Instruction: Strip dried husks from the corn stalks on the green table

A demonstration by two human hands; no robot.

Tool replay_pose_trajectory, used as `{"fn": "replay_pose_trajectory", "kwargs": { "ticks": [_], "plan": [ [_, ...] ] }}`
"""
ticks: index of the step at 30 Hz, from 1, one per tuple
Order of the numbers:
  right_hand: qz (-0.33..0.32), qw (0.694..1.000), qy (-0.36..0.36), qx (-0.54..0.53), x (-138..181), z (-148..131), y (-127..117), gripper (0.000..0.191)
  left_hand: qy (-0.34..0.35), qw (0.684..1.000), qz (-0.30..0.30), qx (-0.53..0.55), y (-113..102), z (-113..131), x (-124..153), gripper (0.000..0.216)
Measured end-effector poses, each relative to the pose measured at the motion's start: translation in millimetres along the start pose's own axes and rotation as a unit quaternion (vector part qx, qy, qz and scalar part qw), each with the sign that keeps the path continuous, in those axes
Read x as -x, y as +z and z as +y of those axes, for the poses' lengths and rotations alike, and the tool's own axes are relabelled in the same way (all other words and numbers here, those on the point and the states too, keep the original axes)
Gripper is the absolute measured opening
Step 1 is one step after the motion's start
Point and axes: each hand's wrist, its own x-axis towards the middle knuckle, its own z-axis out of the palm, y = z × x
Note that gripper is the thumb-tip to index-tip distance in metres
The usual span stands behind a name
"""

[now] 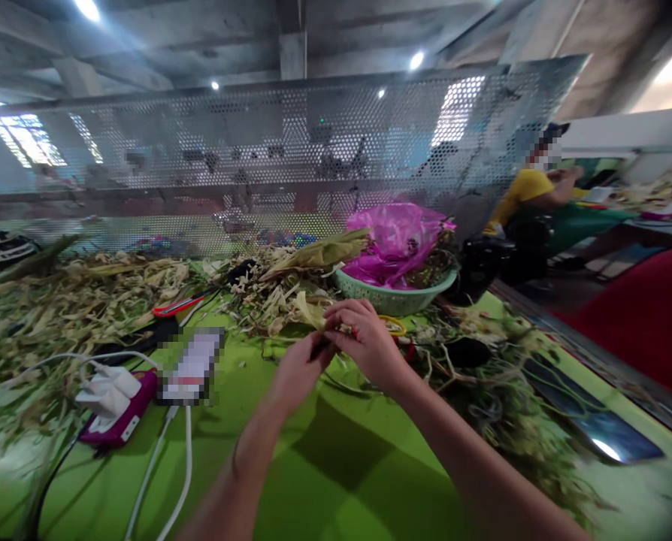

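Both my hands meet over the middle of the green table (291,481). My left hand (302,368) is closed, its fingertips pinching the lower end of a pale yellow-green dried leaf piece (310,309). From the right, my right hand (364,338) presses its thumb and fingers on the same leaf piece, whose top sticks up above the fingertips. Part of the leaf is hidden by my fingers. Just behind stands a light green basket (392,300) with a pink plastic bag (398,240) in it. A large dried husk (319,254) leans by the basket's rim.
Dried plant scraps (116,282) heap up at the left, more stems (494,406) at the right. A red box cutter (178,306), a phone (194,364) and a purple power strip (119,417) with white cables lie left. A perforated metal screen (246,150) closes the back. A person (533,188) sits far right.
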Motion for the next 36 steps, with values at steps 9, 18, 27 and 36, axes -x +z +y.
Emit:
{"fn": "replay_pose_trajectory", "kwargs": {
  "ticks": [9, 18, 27, 36],
  "plan": [
    [0.015, 0.999, 0.014, -0.042, 1.7, 2.5, 7.3, 0.005, -0.053, 0.995, -0.012, 0.089, 3.0, 5.7, 2.7, 0.020],
    [-0.031, 0.969, 0.168, -0.176, 1.5, 8.4, 1.4, 0.018, -0.087, 0.947, 0.086, 0.296, -10.9, -6.9, -2.4, 0.029],
    [-0.001, 0.993, 0.104, -0.064, 0.8, 15.4, 3.8, 0.008, -0.109, 0.935, 0.071, 0.329, -11.8, 3.1, -0.5, 0.035],
    [-0.044, 0.991, -0.091, 0.092, 6.3, -7.4, 8.6, 0.022, -0.095, 0.929, 0.124, 0.336, -12.9, -1.0, -1.8, 0.027]
  ]
}}
